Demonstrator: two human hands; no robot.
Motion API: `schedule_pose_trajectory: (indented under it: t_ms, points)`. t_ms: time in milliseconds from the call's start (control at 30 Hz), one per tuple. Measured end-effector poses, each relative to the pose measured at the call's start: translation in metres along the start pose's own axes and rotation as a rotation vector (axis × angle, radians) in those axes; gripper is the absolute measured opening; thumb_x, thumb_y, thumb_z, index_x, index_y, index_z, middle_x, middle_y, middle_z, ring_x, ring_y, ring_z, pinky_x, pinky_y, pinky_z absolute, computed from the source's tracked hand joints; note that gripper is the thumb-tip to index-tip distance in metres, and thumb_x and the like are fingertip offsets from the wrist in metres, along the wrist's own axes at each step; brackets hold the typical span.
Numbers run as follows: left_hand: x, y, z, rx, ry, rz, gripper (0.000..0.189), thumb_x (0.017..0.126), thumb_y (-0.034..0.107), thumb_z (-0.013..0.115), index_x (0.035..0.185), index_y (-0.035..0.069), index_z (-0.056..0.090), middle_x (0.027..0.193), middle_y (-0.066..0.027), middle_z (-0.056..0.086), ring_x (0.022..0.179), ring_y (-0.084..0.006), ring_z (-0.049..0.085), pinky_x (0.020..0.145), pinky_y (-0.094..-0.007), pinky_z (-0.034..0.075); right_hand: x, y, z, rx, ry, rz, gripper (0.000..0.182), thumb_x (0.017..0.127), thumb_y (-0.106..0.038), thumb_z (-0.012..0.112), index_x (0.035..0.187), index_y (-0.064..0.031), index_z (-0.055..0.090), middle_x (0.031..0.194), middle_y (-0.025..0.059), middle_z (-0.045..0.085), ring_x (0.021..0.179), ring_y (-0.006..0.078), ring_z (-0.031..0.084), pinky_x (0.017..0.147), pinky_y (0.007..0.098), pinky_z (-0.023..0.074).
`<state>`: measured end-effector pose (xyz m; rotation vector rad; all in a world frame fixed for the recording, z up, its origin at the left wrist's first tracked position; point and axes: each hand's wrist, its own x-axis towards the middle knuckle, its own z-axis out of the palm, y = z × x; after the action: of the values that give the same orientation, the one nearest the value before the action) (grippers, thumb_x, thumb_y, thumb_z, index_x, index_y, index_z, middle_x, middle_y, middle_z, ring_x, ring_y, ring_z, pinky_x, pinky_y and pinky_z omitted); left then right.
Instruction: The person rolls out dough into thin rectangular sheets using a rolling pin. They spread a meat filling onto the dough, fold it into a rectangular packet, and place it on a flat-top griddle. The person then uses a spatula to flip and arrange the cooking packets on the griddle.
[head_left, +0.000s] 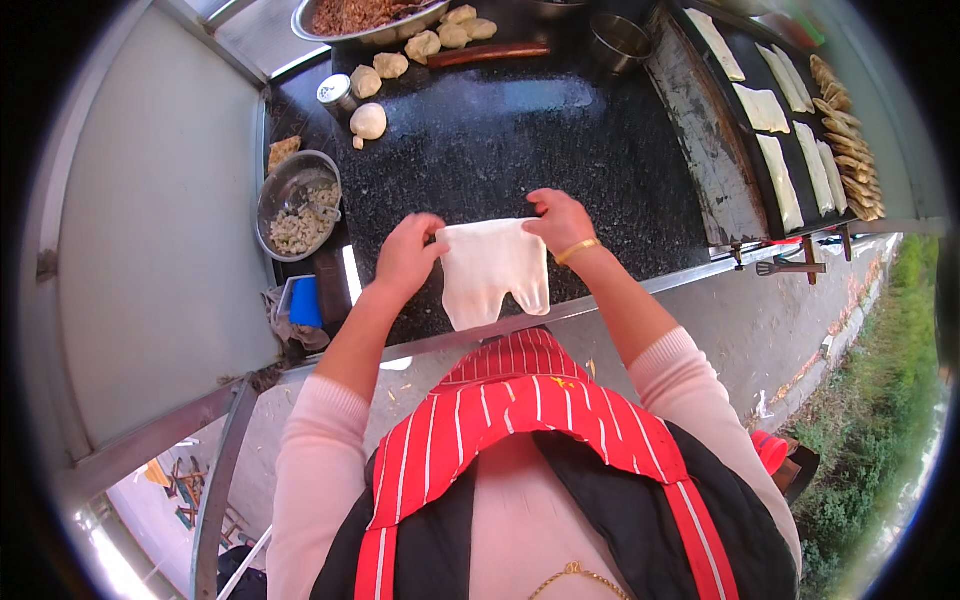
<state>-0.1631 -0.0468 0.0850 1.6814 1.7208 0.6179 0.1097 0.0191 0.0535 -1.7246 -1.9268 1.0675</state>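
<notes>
A thin, pale sheet of dough (491, 262) is spread at the front edge of the black stone worktop (525, 150). Its lower end splits into two stretched lobes that reach the metal edging. My left hand (409, 255) pinches the upper left corner between thumb and fingers. At the upper right corner, my right hand (562, 223) has its thumb on the dough, its fingers curled above the far edge. Beyond, to the left, lie a round dough ball (368, 121) with a small knob and several more dough balls (391, 65) in a row.
Left are a steel bowl of pale filling (300, 229), a shaker (337, 93) and a blue object (305, 301). A wooden rolling pin (487, 55), a basin of brown filling (360, 16) and a metal pot (619, 41) stand far back. Right, a griddle (806, 169) holds folded dough pieces (780, 182) and browned flatbreads (855, 161).
</notes>
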Motion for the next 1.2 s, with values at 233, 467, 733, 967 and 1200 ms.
schedule_pose_trajectory:
  t_ms: [233,467,733,967,1200]
  points:
    - [0.046,0.026,-0.001,0.275,-0.424,-0.133,0.036,0.073,0.023,0.084,0.097,0.001,0.068,0.092,-0.0105,0.070,0.083,-0.0241,0.068,0.078,-0.0359,0.054,0.007,-0.013,0.002,-0.338,-0.174,-0.258,0.021,0.076,-0.021,0.084,0.090,-0.0091,0.073,0.099,0.0107,0.071,0.092,0.0305,0.069,0.083,0.0376,0.0555]
    - [0.004,0.036,-0.036,-0.677,-0.615,-0.190,0.020,0.083,0.005,0.079,0.092,0.005,0.062,0.086,0.0016,0.064,0.078,-0.0055,0.059,0.071,-0.0228,0.048,-0.018,-0.015,-0.052,0.830,-0.558,0.087,0.014,0.082,0.003,0.078,0.088,-0.0035,0.067,0.086,0.0028,0.069,0.080,0.0117,0.066,0.075,0.0267,0.0532]
    - [-0.015,0.089,-0.112,-0.434,-0.332,0.117,0.018,0.079,-0.002,0.078,0.088,0.003,0.063,0.106,-0.0109,0.073,0.093,-0.0158,0.069,0.084,-0.0299,0.055,-0.037,-0.083,-0.106,0.749,-0.456,-0.227,0.014,0.081,0.007,0.076,0.088,-0.0012,0.066,0.101,0.0109,0.075,0.094,0.0164,0.070,0.086,0.0316,0.0566]
    - [-0.086,0.026,-0.048,0.215,-0.476,0.384,0.048,0.078,0.009,0.079,0.124,0.011,0.066,0.142,-0.0108,0.060,0.134,-0.0295,0.055,0.119,-0.0510,0.033,-0.076,-0.012,-0.036,0.051,-0.580,-0.154,0.012,0.085,-0.006,0.076,0.096,-0.0027,0.072,0.091,0.0109,0.076,0.085,0.0156,0.074,0.075,0.0305,0.0569]
    - [-0.046,-0.001,-0.019,0.219,-0.047,0.034,0.024,0.082,0.022,0.076,0.104,0.013,0.071,0.107,-0.0046,0.069,0.108,-0.0237,0.063,0.091,-0.0466,0.043,-0.001,-0.014,0.012,0.113,-0.164,-0.209,0.020,0.087,-0.020,0.072,0.101,-0.0054,0.071,0.086,0.0152,0.073,0.079,0.0330,0.072,0.070,0.0409,0.0559]
